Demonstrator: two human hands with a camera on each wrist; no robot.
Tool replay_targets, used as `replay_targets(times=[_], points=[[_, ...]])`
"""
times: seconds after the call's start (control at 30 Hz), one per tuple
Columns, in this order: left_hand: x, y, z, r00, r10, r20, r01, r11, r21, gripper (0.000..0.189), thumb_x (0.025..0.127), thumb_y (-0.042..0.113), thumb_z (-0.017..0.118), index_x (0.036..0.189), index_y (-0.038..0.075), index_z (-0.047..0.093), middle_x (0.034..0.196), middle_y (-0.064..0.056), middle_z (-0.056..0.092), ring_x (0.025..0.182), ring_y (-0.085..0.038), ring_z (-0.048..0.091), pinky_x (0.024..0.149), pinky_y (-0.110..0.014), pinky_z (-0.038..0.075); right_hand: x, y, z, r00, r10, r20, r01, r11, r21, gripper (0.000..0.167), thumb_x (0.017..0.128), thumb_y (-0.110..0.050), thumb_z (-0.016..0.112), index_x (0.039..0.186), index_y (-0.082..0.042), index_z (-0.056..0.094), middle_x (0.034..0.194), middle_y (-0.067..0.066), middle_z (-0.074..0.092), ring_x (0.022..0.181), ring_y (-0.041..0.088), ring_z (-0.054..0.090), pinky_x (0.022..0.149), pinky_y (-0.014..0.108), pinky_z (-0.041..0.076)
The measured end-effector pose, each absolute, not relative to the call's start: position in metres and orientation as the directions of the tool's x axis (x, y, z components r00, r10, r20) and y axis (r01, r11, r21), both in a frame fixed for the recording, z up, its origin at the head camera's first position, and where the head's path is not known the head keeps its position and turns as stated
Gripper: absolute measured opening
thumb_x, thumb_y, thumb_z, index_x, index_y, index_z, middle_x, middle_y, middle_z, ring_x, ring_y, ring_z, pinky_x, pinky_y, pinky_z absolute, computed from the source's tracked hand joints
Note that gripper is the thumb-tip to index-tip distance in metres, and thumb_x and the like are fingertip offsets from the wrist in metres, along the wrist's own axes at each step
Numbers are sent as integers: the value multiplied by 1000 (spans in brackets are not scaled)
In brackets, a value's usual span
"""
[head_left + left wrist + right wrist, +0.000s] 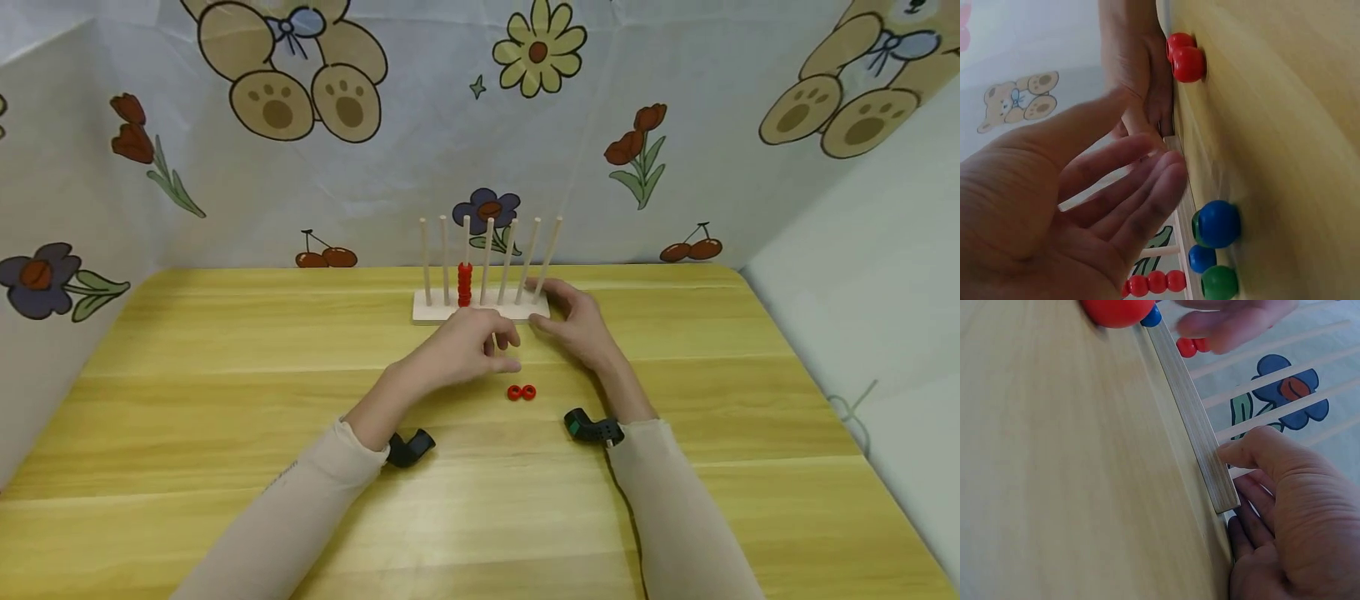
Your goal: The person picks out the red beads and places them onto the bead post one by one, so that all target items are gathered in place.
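A wooden peg rack (431,314) with several upright pegs stands near the table's back edge. Red beads (465,286) are stacked on its third peg from the left. My right hand (579,325) holds the rack's right end, thumb at the front of the base and fingers behind. In front of the rack hovers my left hand (467,346), its fingers loosely bent with nothing between them. Two loose red beads (521,392) lie close together on the table, nearer me than both hands. Blue beads (1219,224) and green beads (1219,282) show in the left wrist view, beside the base.
The wooden table (225,417) reaches to a white cloth backdrop (420,167) printed with bears and flowers. A pale wall (862,292) borders the right side, where a thin cord (851,412) hangs. Each wrist carries a black camera strap (592,427).
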State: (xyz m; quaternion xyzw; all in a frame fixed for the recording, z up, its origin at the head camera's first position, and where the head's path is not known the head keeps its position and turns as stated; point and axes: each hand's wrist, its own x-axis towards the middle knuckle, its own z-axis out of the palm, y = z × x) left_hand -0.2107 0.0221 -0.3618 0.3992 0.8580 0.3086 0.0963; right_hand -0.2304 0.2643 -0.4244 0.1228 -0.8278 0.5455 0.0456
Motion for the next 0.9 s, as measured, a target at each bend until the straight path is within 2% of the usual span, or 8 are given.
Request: replay_targets(times=[0.17, 0.33, 0.53, 0.73, 0.9], points=[[-204, 26, -366, -604, 797, -16, 635, 494, 593, 31, 85, 27, 91, 106, 9, 77, 95, -6, 72, 86, -16, 62, 79, -28, 51, -230, 263, -424, -966, -152, 211, -254, 369, -894, 50, 93, 0, 74, 142, 0, 62, 147, 17, 62, 146, 29, 50, 125, 46, 34], [-198, 31, -369, -591, 806, -38, 641, 498, 584, 30, 81, 24, 94, 99, 10, 75, 94, -6, 66, 84, -15, 57, 77, -27, 48, -229, 262, -424, -969, -153, 195, -239, 369, -898, 50, 94, 0, 73, 142, 2, 62, 147, 18, 61, 147, 29, 49, 125, 46, 33], [-196, 36, -374, -600, 799, -37, 644, 510, 570, 26, 84, 21, 91, 99, 11, 73, 95, -5, 65, 83, -13, 57, 76, -27, 48, -229, 263, -423, -966, -157, 203, -249, 376, -892, 50, 94, 0, 73, 142, 3, 61, 149, 20, 60, 148, 31, 48, 126, 47, 33], [-196, 35, -376, -572, 818, -62, 645, 495, 582, 23, 86, 21, 90, 99, 12, 73, 96, -3, 65, 81, -11, 59, 74, -24, 50, -228, 262, -423, -964, -171, 202, -254, 382, -889, 50, 94, 0, 73, 143, 3, 61, 149, 20, 60, 148, 30, 48, 125, 47, 33], [-196, 35, -376, -552, 833, -38, 660, 464, 591, 17, 87, 15, 88, 95, 12, 72, 95, -3, 64, 78, -10, 59, 72, -23, 50, -228, 262, -425, -962, -174, 212, -261, 347, -901, 50, 94, 2, 71, 143, 0, 62, 149, 18, 60, 148, 31, 48, 124, 47, 35]])
